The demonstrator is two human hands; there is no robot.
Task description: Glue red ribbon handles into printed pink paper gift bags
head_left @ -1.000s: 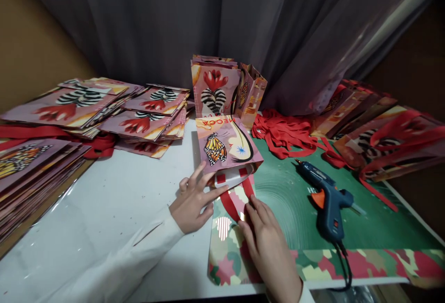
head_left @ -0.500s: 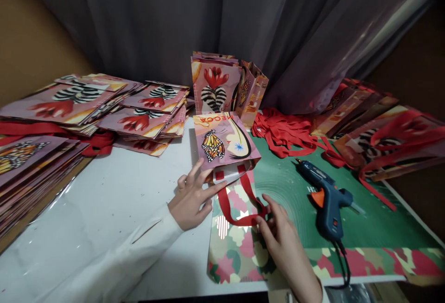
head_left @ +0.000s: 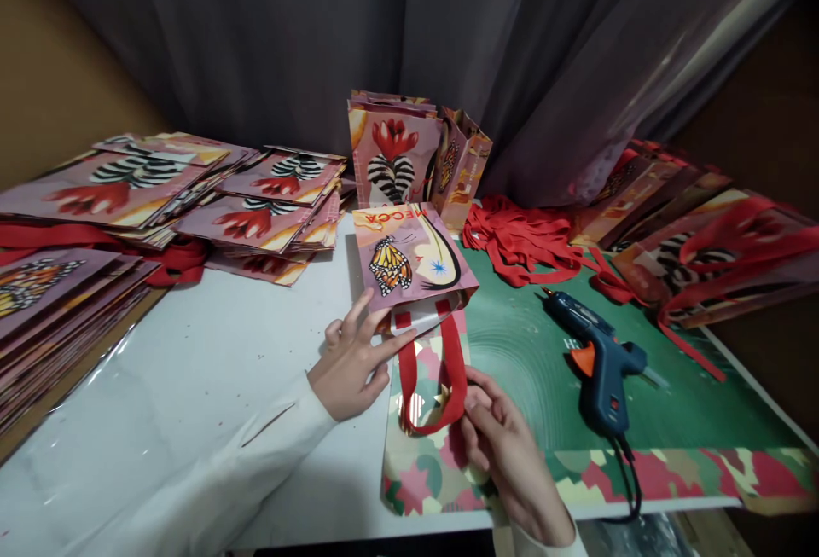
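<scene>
A paper gift bag (head_left: 413, 263) printed with a monarch butterfly lies on its side, mouth toward me, over the edge of the green mat. From its mouth a red ribbon handle (head_left: 455, 369) loops out toward me. My left hand (head_left: 351, 361) rests with fingers spread, its fingertips on the bag's near left corner and across the mouth's lower lip. My right hand (head_left: 502, 433) is curled at the right side of the loop, thumb and forefinger pinching the ribbon's edge. The other fingers fold underneath and are partly hidden.
A blue glue gun (head_left: 598, 369) lies on the green mat (head_left: 512, 344) at right, its cord running off the front. Red ribbons (head_left: 521, 237) are heaped behind it. Flat bags (head_left: 121, 186) are stacked at left; finished-looking bags (head_left: 393, 152) stand at the back and right.
My right hand has moved left and turned, carrying the ribbon loop's near end leftward; the loop is narrower and stands more on edge. My left hand stays on the bag.
</scene>
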